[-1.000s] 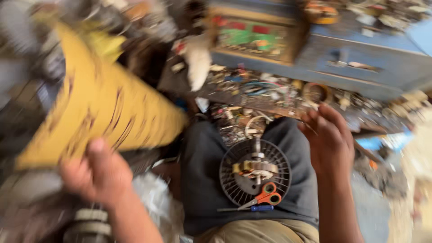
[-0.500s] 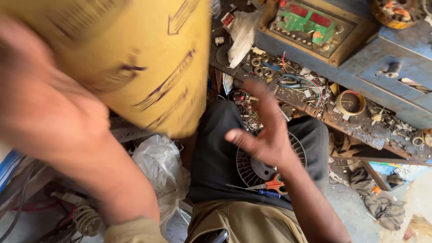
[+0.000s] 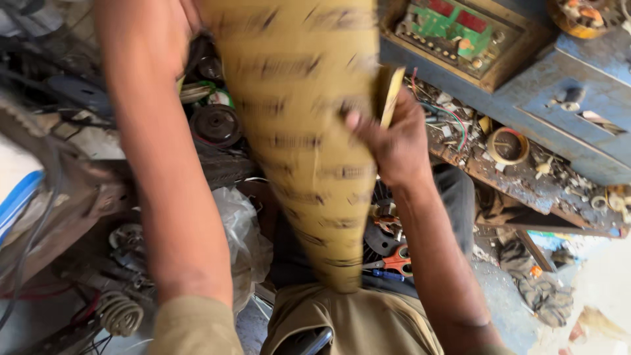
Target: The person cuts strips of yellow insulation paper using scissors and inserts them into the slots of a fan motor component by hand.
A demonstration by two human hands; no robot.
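Gripping the big yellow paper roll at its right edge, the right hand is closed; left hand state unclear. Earlier the roll was far left, now centre, covering the scissors partly.

Sheet: mustard yellow, rows of dark print. Scissors: orange handles. Board: green. Cabinet: blue. Tape ring: tan.

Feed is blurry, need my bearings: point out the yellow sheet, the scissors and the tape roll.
yellow sheet (image 3: 309, 144), head view, middle of the rolled paper.
scissors (image 3: 396, 261), head view, orange handles.
tape roll (image 3: 507, 145), head view, ring's rim on the bench.
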